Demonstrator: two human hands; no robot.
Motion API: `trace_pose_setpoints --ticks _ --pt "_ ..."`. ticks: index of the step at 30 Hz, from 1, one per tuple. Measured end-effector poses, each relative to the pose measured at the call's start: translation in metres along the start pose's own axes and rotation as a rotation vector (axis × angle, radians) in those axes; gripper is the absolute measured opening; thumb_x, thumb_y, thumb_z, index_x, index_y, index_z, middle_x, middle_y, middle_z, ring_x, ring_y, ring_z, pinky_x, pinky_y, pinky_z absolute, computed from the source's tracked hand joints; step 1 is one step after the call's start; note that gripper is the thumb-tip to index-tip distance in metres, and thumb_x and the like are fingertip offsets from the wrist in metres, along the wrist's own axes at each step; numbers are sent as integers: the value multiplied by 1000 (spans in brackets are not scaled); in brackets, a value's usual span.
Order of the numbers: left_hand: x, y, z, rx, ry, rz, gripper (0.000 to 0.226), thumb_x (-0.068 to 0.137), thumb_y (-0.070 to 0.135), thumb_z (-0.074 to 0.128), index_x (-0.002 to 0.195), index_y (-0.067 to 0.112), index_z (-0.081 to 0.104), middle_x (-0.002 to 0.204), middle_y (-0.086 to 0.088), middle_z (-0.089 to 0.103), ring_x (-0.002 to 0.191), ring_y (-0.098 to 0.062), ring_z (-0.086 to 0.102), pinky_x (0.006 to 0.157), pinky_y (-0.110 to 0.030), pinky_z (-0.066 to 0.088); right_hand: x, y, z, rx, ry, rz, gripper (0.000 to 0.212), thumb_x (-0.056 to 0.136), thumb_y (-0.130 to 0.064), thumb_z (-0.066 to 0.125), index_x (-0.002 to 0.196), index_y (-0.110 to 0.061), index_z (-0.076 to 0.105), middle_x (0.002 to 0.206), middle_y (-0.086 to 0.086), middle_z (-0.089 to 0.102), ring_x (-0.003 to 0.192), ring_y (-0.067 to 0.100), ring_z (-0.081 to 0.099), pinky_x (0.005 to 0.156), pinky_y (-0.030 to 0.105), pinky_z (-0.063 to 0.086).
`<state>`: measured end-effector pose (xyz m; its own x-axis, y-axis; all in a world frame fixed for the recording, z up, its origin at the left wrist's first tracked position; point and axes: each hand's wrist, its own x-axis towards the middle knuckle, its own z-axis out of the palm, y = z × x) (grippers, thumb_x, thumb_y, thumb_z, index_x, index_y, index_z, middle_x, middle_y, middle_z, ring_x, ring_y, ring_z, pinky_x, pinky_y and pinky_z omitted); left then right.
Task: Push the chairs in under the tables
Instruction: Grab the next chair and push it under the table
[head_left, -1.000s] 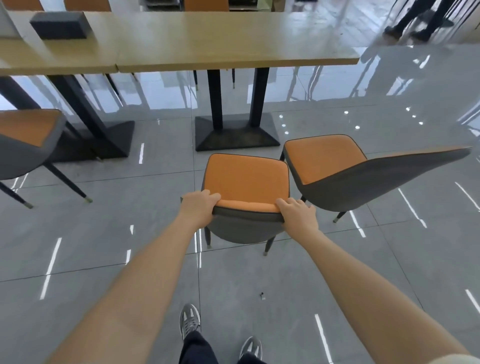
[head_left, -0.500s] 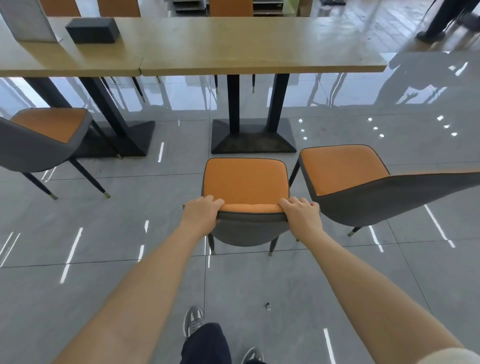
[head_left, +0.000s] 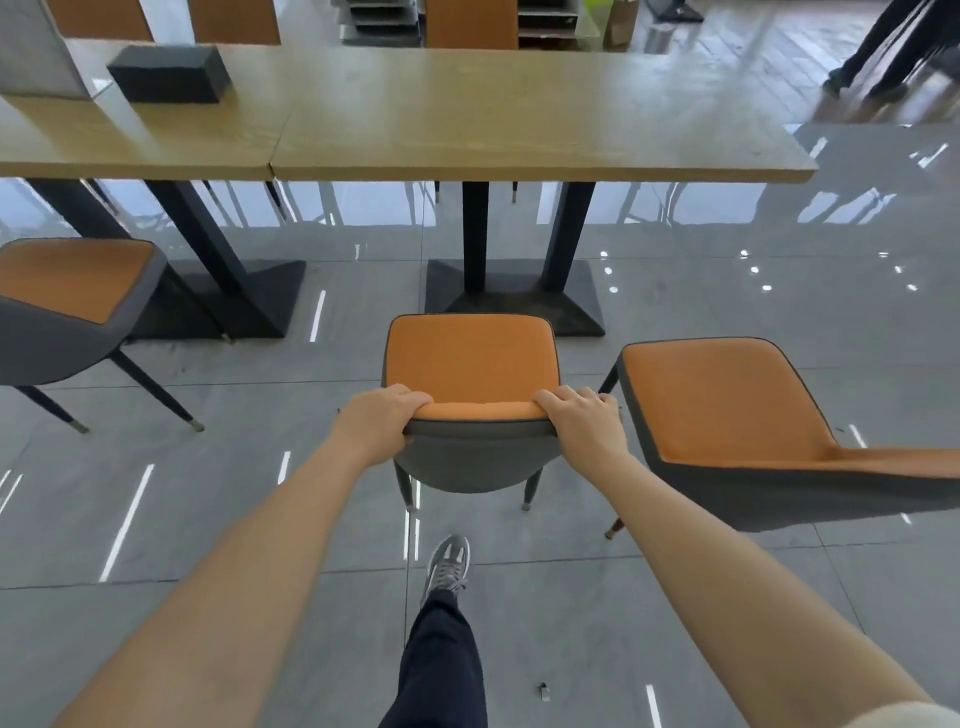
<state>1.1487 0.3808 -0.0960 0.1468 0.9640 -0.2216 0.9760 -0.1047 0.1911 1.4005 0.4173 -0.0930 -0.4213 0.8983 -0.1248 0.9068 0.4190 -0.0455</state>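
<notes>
Both hands, left hand (head_left: 382, 418) and right hand (head_left: 584, 418), grip the middle chair (head_left: 472, 364) by its backrest (short of the table (head_left: 519, 130) edge); next, a straight push forward.

Chairs with orange seats and grey shells, near side: three are counted, namely left chair (head_left: 72, 291), middle chair (head_left: 470, 358) and right chair (head_left: 727, 405).
Orange chair backs beyond the benches: three are seen, namely left back (head_left: 101, 18), mid back (head_left: 234, 21) and right back (head_left: 470, 23).
Benches: two are listed, left bench (head_left: 130, 140) and right bench (head_left: 519, 119).
Black pedestal bases: two are noted, left base (head_left: 275, 291) and right base (head_left: 519, 306).
Black box (head_left: 169, 73): one.
Grey stand (head_left: 36, 52): one.
Hands: two are recorded, left hand (head_left: 379, 421) and right hand (head_left: 582, 421).
Shoe (head_left: 449, 564): one.
Small floor scrap (head_left: 544, 692): one, not identified.
</notes>
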Motion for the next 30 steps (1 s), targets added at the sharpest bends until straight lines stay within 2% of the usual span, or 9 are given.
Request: trace_pose_setpoints --ticks 5,15,20,30 --pt "68 -40 -27 30 -3 -6 35 88 16 53 121 27 52 105 -7 63 93 -26 61 78 -36 52 81 -2 -14 17 -35 3 25 91 -8 51 114 -18 49 109 6 60 103 30 55 91 45 40" --pt "173 -104 -69 49 -54 -10 33 87 13 49 117 25 53 101 -7 62 89 -28 61 73 -37 50 213 -3 -36 16 -93 31 29 90 -5 50 116 -20 49 112 5 59 106 28 53 93 42 37" --pt "209 -124 -79 53 -32 -9 33 88 12 48 118 25 53 100 -6 63 87 -27 62 69 -33 46 255 -4 -44 30 -100 43 31 91 -6 51 118 -21 48 114 4 59 107 27 52 96 43 36" --pt "244 -150 -91 77 -5 -5 33 90 14 50 121 26 53 106 -5 63 92 -27 62 77 -37 51 297 -9 -52 45 -101 48 29 92 -9 53 117 -22 48 116 5 59 108 28 51 97 44 36"
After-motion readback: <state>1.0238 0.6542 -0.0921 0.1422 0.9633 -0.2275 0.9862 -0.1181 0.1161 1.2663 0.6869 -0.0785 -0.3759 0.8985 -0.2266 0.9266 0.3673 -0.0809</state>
